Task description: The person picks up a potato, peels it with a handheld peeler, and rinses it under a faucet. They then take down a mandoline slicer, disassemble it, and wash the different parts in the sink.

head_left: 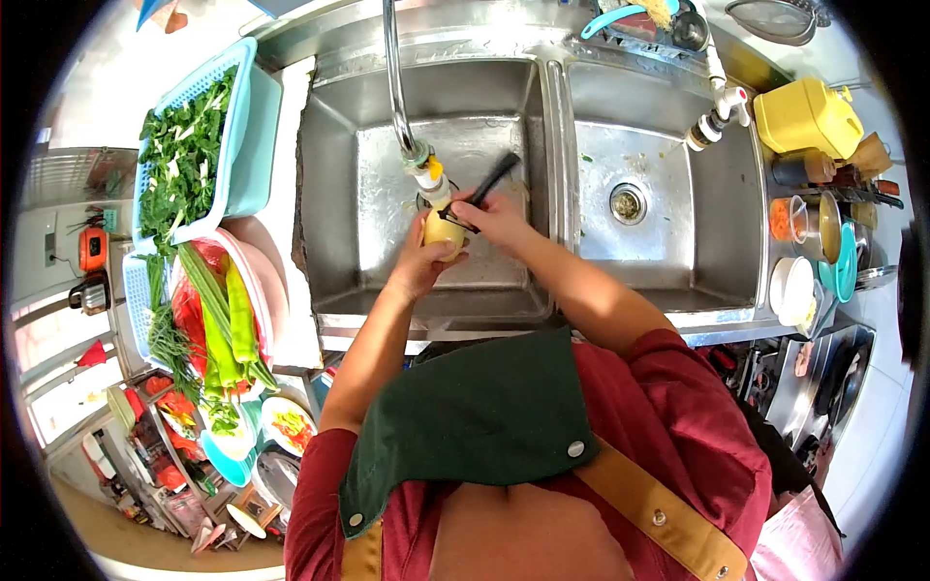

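A two-basin steel sink (557, 184) filled the middle of the view, its left basin (387, 160) under the hands and its right basin (668, 179) beside it. Left of the sink stood a light blue basket (254, 140) heaped with chopped leafy greens (184, 160). Just below it in the view, a pink basin (271, 281) held long green peppers (240, 320). A yellow jug (796, 118) stood beyond the right basin's far corner. The curved faucet (395, 87) reached over the left basin, its white nozzle (432, 178) close above the work. The left hand (418, 261) had its fingers curled around a yellow potato (443, 232), held over the left basin. The right hand (496, 221) had its fingers closed on a black-handled peeler (496, 181), its head at the potato's upper side. A round drain (628, 203) showed in the right basin.
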### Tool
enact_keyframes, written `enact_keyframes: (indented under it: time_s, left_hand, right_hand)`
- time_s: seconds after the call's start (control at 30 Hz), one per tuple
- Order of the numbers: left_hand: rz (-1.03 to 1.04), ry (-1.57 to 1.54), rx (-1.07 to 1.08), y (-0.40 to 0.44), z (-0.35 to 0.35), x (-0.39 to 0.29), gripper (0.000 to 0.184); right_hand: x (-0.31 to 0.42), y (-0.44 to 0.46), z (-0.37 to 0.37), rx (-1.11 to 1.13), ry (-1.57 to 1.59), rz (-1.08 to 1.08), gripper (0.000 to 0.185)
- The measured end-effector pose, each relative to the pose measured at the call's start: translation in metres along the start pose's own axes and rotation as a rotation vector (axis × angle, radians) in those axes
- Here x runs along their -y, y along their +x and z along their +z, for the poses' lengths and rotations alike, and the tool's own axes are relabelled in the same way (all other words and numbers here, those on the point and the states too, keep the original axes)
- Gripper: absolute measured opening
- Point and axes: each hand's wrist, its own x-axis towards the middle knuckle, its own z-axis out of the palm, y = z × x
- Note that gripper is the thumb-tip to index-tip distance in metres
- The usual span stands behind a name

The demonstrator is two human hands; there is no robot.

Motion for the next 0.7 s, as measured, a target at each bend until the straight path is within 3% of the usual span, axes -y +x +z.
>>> enact_keyframes:
  time_s: [0.07,0.1,0.13,0.2,0.27,0.37,0.4,0.5,0.53,0.6,0.67,0.7]
  left_hand:
    - [0.006,0.0,0.04,-0.003,-0.002,0.0,0.071]
    - [0.015,0.002,0.077,-0.005,-0.001,-0.001,0.07]
    - [0.013,0.012,0.085,-0.006,0.001,-0.004,0.07]
    - [0.029,-0.04,0.109,-0.008,0.008,-0.008,0.068]
    - [0.018,-0.125,0.068,-0.009,0.009,-0.013,0.068]
    - [0.011,-0.18,0.021,-0.007,0.003,-0.008,0.068]
    - [0.018,-0.143,0.024,-0.007,0.002,-0.006,0.069]
    - [0.02,-0.151,0.092,-0.01,0.004,-0.001,0.067]
    - [0.019,-0.191,0.144,-0.01,0.003,-0.002,0.066]
    - [0.006,-0.204,0.127,-0.008,0.004,-0.008,0.066]
    - [-0.016,-0.248,0.078,-0.008,0.006,-0.011,0.066]
    - [-0.016,-0.25,0.077,-0.007,0.005,-0.011,0.066]
  right_hand:
    - [0.004,0.003,0.006,-0.115,-0.209,0.021,0.017]
    - [0.002,0.007,0.009,-0.269,-0.154,0.101,0.017]
    - [0.003,0.007,0.008,-0.277,-0.148,0.092,0.017]
    - [0.01,0.007,0.003,-0.33,0.072,0.274,0.016]
    - [0.006,0.006,0.0,-0.288,0.174,0.238,0.016]
    - [0.001,-0.003,0.007,0.123,-0.094,-0.126,0.018]
    - [0.002,-0.003,0.011,0.12,-0.092,-0.123,0.018]
    - [0.003,0.005,0.015,-0.246,-0.23,-0.036,0.015]
    - [0.001,0.006,0.011,-0.254,-0.225,-0.043,0.015]
    - [0.005,0.005,0.001,-0.312,0.184,0.186,0.013]
    - [0.014,0.003,-0.007,-0.313,0.168,0.205,0.011]
    - [0.017,-0.001,-0.008,-0.159,0.081,0.068,0.011]
